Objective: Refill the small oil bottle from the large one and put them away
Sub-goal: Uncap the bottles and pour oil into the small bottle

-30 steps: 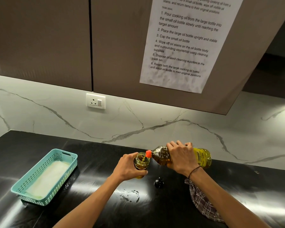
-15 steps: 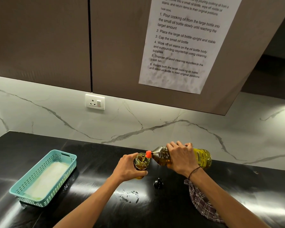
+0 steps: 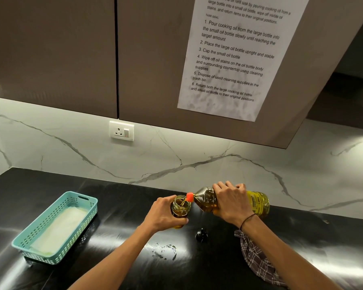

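- The left hand grasps the small oil bottle, fingers curled round its glass body, holding it upright with the mouth uncapped, low over the black surface.
- The right hand grasps the large oil bottle from above, fingers wrapped over its middle; the bottle lies almost level, its base pointing to 3 o'clock and its neck to 9 o'clock.
- The orange spout of the large bottle sits at the rim of the small bottle's mouth, and a thin thread of oil runs from it into the jar.
- Amber oil shows in the lower part of the small bottle; yellow oil fills the label end of the large one.
- A small black cap lies on the surface at 5 o'clock from the small bottle, near it but not touching.
- A small wet smear glints on the surface at 6 o'clock from the small bottle.
- A checked cloth lies crumpled under the right forearm, at 4 o'clock from the cap.
- A teal basket with a pale liner stands well apart at 9 o'clock.
- A wall socket and a printed sheet sit at 12 o'clock.
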`<state>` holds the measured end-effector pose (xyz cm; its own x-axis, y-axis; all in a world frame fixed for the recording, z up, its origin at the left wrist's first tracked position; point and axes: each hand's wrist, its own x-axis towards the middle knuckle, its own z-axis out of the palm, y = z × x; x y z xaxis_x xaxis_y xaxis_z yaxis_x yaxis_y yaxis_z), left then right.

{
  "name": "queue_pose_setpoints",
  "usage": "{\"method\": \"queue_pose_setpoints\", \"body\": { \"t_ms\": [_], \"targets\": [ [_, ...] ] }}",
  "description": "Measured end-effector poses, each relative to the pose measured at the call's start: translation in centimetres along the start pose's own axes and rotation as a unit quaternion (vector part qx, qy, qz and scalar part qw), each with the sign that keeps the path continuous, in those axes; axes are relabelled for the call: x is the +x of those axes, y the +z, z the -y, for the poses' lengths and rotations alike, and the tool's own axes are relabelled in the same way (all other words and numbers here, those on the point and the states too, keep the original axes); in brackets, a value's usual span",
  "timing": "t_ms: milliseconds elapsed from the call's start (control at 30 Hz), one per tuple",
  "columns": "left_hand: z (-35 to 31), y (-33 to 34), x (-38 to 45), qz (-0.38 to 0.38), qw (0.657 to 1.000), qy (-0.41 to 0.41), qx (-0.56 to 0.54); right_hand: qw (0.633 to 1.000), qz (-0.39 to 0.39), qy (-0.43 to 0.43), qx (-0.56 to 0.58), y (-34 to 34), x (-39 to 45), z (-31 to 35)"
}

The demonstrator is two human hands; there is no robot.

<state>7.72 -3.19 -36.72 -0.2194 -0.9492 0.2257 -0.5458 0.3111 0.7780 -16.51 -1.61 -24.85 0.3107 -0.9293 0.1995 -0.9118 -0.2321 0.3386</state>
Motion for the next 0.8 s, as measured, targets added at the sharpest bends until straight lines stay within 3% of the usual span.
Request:
{"method": "queue_pose_setpoints", "body": {
  "t_ms": [800],
  "targets": [
    [-0.02, -0.04, 0.3, 0.01, 1.0, 0.001, 0.002, 1.0, -0.002, 0.002, 0.005, 0.2, 0.05, -0.15]
  ]
}}
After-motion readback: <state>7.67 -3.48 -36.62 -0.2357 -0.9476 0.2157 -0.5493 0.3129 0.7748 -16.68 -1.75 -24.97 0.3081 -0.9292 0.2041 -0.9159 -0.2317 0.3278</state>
